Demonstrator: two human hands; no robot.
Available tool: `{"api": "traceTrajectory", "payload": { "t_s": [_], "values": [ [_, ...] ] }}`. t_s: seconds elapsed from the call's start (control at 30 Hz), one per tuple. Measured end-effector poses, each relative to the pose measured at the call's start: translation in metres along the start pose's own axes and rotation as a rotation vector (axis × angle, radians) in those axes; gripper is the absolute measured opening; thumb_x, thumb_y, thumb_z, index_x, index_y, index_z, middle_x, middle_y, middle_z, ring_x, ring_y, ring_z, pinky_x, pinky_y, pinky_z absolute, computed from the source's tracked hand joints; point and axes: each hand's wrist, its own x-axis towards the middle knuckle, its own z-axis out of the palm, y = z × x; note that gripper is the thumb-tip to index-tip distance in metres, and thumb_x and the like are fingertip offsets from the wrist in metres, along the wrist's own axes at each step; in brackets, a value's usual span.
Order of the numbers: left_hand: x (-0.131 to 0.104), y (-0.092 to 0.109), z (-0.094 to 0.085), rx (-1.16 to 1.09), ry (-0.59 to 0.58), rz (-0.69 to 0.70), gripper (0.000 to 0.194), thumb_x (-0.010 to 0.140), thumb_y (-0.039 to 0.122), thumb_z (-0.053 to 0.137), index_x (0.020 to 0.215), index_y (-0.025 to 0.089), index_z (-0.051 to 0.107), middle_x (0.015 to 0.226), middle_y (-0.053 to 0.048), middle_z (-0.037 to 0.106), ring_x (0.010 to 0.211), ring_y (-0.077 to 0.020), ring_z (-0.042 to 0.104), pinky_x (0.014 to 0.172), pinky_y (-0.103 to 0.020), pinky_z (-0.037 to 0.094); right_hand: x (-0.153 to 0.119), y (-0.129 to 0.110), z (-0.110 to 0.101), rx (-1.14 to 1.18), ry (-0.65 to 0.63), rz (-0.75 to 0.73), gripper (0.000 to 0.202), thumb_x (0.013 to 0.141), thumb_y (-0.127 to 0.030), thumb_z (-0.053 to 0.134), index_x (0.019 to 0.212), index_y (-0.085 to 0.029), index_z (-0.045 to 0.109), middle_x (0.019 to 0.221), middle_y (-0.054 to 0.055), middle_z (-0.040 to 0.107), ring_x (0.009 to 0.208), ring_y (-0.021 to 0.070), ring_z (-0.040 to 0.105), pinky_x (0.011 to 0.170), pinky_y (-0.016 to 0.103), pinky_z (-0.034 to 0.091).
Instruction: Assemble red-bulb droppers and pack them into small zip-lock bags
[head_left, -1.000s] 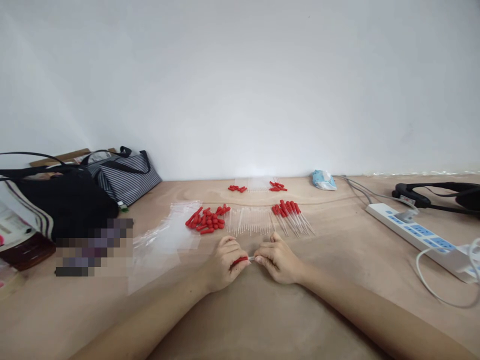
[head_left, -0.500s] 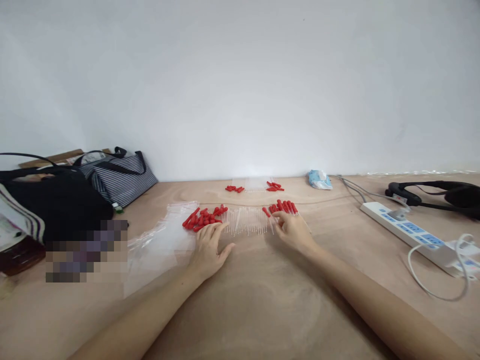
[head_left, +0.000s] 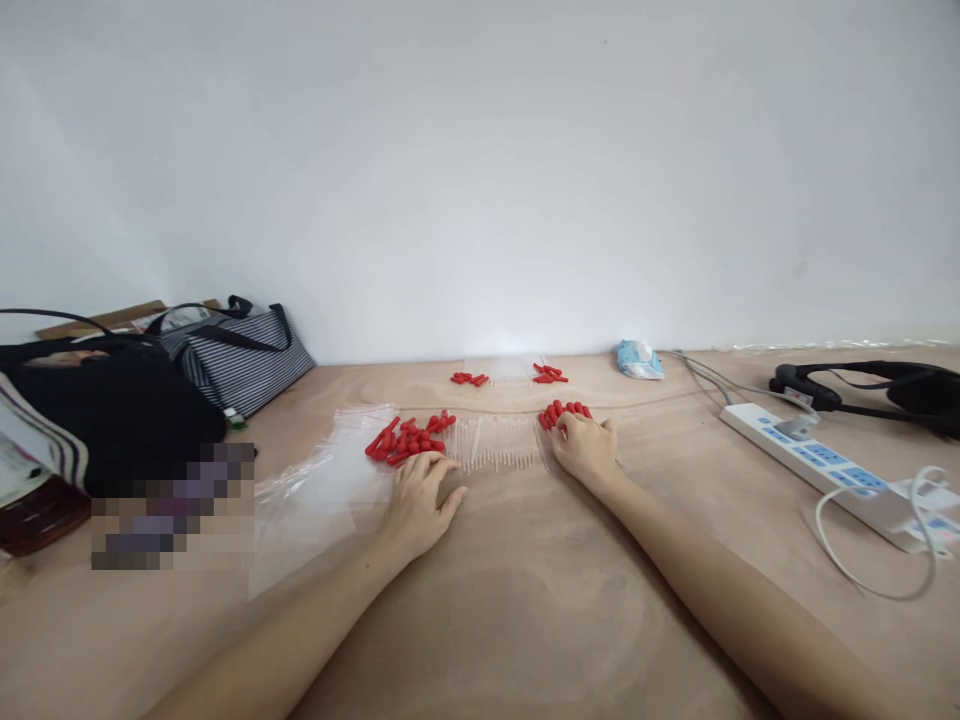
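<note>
My left hand (head_left: 424, 508): fingers apart, near loose red bulbs (head_left: 412, 440). My right hand (head_left: 589, 448): at red-bulbed droppers (head_left: 557, 411); finger closure hidden, cannot tell.

Smooth rubbery bulbs (head_left: 413, 438), wood-grained table (head_left: 480, 590)

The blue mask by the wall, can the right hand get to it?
Probably yes: the right hand is nearest, and only bare table seems to lie between it and the blue mask, though the arm may need to stretch.
</note>
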Motion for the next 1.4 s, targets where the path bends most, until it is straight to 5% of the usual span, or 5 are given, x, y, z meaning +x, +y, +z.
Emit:
{"api": "traceTrajectory", "payload": {
  "t_s": [0.4,0.73,1.0,1.2,1.4],
  "values": [
    [0.049,-0.032,-0.030,0.267,-0.052,-0.285,0.022,0.074,0.039,0.055,0.084,0.021,0.060,0.091,-0.008,0.059,0.091,-0.0293,0.050,0.073,-0.040,0.035,0.009,-0.026,-0.002,-0.114,-0.157,-0.026,0.023,0.076,-0.019,0.044,0.079,-0.015,0.066,0.082,0.017,0.064,0.094,0.0284,0.053,0.080,0.041,0.020],
    [0.068,-0.031,-0.017,0.364,-0.119,-0.295,0.021,0.076,0.031,0.049,0.064,0.017,0.058,0.076,-0.008,0.065,0.081,-0.0275,0.055,0.073,-0.040,0.031,0.004,-0.032,-0.004,-0.158,-0.215,-0.033,0.026,0.078,-0.013,0.038,0.077,-0.010,0.064,0.080,0.017,0.064,0.085,0.0267,0.056,0.081,0.041,0.020],
    [0.028,-0.011,-0.028,0.156,0.051,0.012,0.020,0.083,0.028,0.045,0.077,0.016,0.059,0.079,-0.006,0.064,0.081,-0.0225,0.054,0.076,-0.036,0.034,-0.025,-0.005,-0.004,0.122,0.015,-0.359,0.025,0.088,-0.020,0.028,0.084,-0.013,0.052,0.083,0.012,0.060,0.075,0.0213,0.053,0.070,0.033,0.030],
    [-0.006,0.012,-0.024,-0.187,-0.173,0.150,0.013,0.080,0.023,0.048,0.082,0.018,0.059,0.077,-0.004,0.061,0.073,-0.0168,0.056,0.070,-0.030,0.041,-0.054,0.008,-0.005,0.350,-0.009,-0.683,0.022,0.089,-0.020,0.032,0.098,-0.016,0.051,0.084,0.007,0.058,0.072,0.0169,0.049,0.068,0.029,0.031],
    [-0.005,0.017,-0.015,-0.229,-0.209,0.156,0.021,0.077,0.025,0.054,0.093,0.018,0.065,0.099,-0.008,0.058,0.088,-0.0199,0.056,0.077,-0.033,0.045,-0.060,-0.002,-0.013,0.353,-0.032,-0.715,0.024,0.088,-0.017,0.033,0.095,-0.017,0.057,0.078,0.005,0.058,0.073,0.0147,0.049,0.074,0.032,0.026]
  ]
}}
